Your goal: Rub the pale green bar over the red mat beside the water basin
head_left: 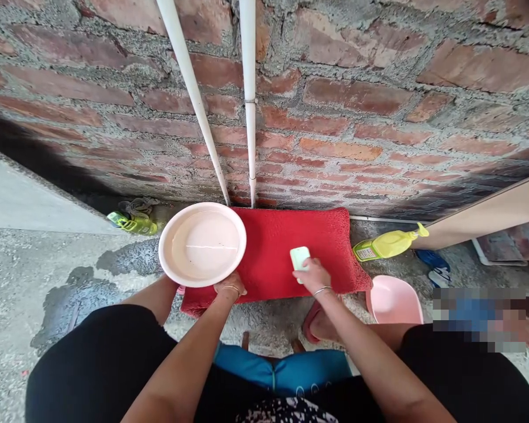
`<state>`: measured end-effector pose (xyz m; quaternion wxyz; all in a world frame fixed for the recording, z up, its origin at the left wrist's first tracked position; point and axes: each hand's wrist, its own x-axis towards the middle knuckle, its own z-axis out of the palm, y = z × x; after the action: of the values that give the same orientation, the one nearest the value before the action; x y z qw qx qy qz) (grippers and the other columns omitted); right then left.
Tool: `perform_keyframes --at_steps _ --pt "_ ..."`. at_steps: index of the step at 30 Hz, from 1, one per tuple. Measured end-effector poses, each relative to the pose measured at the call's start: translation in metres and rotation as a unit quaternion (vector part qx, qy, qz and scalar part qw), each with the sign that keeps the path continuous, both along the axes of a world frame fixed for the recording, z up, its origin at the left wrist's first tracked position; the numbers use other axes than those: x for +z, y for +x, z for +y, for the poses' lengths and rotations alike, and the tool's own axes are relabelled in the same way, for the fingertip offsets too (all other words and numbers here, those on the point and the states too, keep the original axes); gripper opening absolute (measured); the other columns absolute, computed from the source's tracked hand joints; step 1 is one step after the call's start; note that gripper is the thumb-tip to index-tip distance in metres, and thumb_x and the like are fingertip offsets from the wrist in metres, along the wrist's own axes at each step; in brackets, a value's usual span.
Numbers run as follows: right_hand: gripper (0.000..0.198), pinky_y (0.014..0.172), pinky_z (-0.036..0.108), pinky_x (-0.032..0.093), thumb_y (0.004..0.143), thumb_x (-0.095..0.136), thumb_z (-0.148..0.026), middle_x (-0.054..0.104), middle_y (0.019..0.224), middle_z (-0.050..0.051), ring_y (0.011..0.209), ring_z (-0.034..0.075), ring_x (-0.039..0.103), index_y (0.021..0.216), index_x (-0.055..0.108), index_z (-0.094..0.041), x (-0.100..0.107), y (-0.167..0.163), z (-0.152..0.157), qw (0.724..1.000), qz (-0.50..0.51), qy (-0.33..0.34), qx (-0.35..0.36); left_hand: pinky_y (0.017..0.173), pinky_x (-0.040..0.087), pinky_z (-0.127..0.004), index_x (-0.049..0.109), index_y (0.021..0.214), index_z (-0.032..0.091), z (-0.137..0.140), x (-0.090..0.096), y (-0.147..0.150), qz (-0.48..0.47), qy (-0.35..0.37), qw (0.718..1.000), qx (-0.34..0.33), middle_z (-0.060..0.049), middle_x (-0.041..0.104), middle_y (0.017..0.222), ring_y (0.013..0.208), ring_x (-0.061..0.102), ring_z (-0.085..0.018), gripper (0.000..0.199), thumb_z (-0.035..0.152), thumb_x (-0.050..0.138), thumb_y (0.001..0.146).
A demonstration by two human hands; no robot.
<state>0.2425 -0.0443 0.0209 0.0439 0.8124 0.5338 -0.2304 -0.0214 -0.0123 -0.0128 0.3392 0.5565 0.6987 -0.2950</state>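
Note:
A pale pink basin (168, 271) holding water sits over the left end of a red textured mat (271, 241). At its near right rim is my left hand (231, 284), touching the basin's edge or just beside it. Most of those fingers are hidden, so their grip is unclear. My right hand (315, 276) is closed around a pale green rounded block (299, 257), which may be a soap bar or a brush. This block is at the mat's right half, its lower end covered by my fingers.
A yellow pump bottle (388, 244) lies right of the mat, above a pink tub (399, 301). Left of the basin lies a green bottle (134, 223). White pipes (249, 117) run down the brick wall (357, 97). Wet patches mark the concrete floor (9, 282).

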Motion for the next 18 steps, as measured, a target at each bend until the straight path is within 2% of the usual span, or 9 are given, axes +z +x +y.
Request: perform_keyframes --at_steps 4,6,8,11,15,18 --pt "0.033 0.066 0.025 0.035 0.066 0.063 -0.046 0.054 0.094 0.0 0.077 0.015 0.055 0.092 0.059 -0.027 -0.011 -0.088 -0.003 0.992 0.049 0.002 0.119 0.083 0.047 -0.041 0.06 0.106 0.019 0.001 -0.003 0.0 0.01 -0.003 1.0 0.006 -0.015 0.062 0.115 0.109 0.055 -0.033 0.067 0.038 0.078 0.045" --pt "0.032 0.069 0.026 0.035 0.066 0.063 -0.044 0.053 0.094 0.0 0.079 0.016 0.054 0.092 0.059 -0.026 -0.015 -0.109 -0.001 0.987 0.046 0.01 0.153 0.083 0.047 -0.041 0.059 0.107 0.018 0.0 -0.006 0.0 0.01 0.003 1.0 0.003 -0.016 0.061 0.115 0.109 0.055 -0.033 0.071 0.039 0.08 0.043" --pt "0.032 0.07 0.026 0.035 0.065 0.064 -0.043 0.053 0.093 0.001 0.08 0.016 0.054 0.092 0.059 -0.025 -0.018 -0.112 0.001 0.985 0.037 0.012 0.169 0.084 0.046 -0.041 0.058 0.108 0.019 0.0 -0.008 -0.001 0.01 0.009 1.0 0.006 -0.016 0.061 0.116 0.11 0.054 -0.033 0.073 0.039 0.08 0.042" --pt "0.034 0.068 0.025 0.034 0.063 0.065 -0.045 0.053 0.093 0.001 0.078 0.016 0.055 0.091 0.06 -0.025 -0.021 -0.084 0.001 0.988 0.02 0.007 0.151 0.088 0.044 -0.042 0.06 0.106 0.02 -0.001 -0.007 -0.001 0.006 0.022 1.0 0.004 -0.015 0.059 0.119 0.113 0.052 -0.033 0.068 0.039 0.08 0.043" --pt "0.035 0.064 0.024 0.035 0.065 0.062 -0.048 0.054 0.093 0.001 0.074 0.015 0.056 0.093 0.061 -0.026 -0.018 -0.01 -0.004 0.998 -0.017 -0.021 0.057 0.087 0.045 -0.041 0.062 0.102 0.021 -0.002 -0.002 -0.001 0.0 0.012 1.0 0.007 -0.013 0.06 0.119 0.113 0.052 -0.033 0.06 0.038 0.078 0.047" --pt "0.037 0.064 0.025 0.037 0.066 0.061 -0.05 0.055 0.096 0.002 0.076 0.016 0.058 0.094 0.061 -0.026 -0.015 0.046 -0.012 0.998 -0.046 -0.035 -0.013 0.087 0.045 -0.04 0.061 0.104 0.021 -0.001 -0.001 0.0 0.0 0.008 1.0 0.008 -0.014 0.06 0.118 0.114 0.052 -0.033 0.063 0.04 0.079 0.047"
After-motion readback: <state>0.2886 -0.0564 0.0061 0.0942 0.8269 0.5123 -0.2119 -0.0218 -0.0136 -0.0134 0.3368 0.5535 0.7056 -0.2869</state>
